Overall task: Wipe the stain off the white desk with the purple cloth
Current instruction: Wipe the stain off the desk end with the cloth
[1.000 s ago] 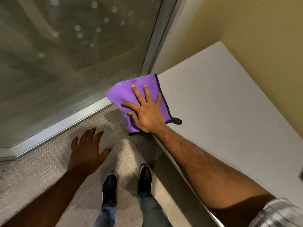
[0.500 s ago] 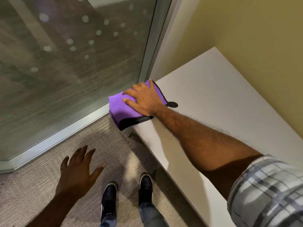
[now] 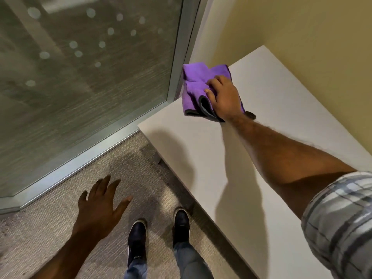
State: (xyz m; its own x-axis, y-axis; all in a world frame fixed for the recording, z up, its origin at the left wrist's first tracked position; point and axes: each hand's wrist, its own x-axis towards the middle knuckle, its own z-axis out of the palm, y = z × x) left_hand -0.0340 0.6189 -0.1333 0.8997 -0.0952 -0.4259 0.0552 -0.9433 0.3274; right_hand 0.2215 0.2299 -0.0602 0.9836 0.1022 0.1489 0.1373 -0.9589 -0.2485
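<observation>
The cloth (image 3: 198,87) lay bunched at the worktop's (image 3: 201,158) far corner, grasped by the right hand (image 3: 224,97); the left hand (image 3: 98,208) hung spread, empty, above the carpet (image 3: 40,228).

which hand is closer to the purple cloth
Right. The right hand lies on the purple cloth, bunching it on the white desk. The left hand hangs open over the carpet, well clear.

White desk (image 3: 251,158) set into the corner between glass partition and yellow wall, bare but for a bunched purple cloth (image 3: 198,87) with dark trim lying near its far end.
</observation>
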